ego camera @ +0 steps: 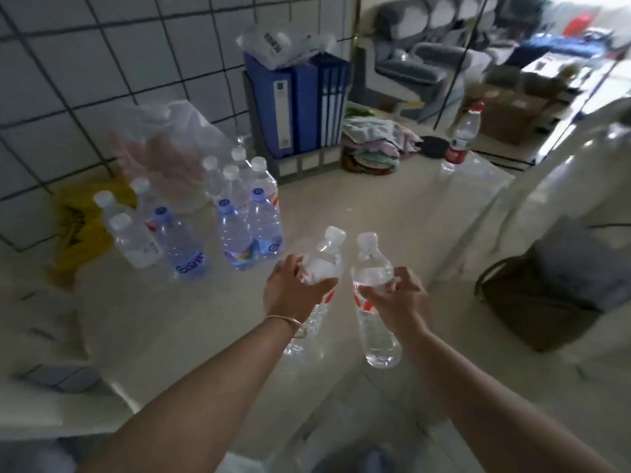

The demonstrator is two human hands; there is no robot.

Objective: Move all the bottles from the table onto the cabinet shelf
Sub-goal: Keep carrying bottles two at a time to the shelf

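My left hand grips a clear water bottle with a white cap and a red label, tilted to the right above the table. My right hand grips a second clear bottle of the same kind, held upright beside the first. Several more bottles stand on the pale table: a cluster with blue labels at centre left and another group further left. One red-labelled bottle stands alone at the far right of the table. No cabinet shelf is in view.
Blue binders in a grey rack stand against the tiled wall, with plastic bags to their left and a yellow bag by the wall. Folded cloths lie behind. A brown bag sits right of the table's edge.
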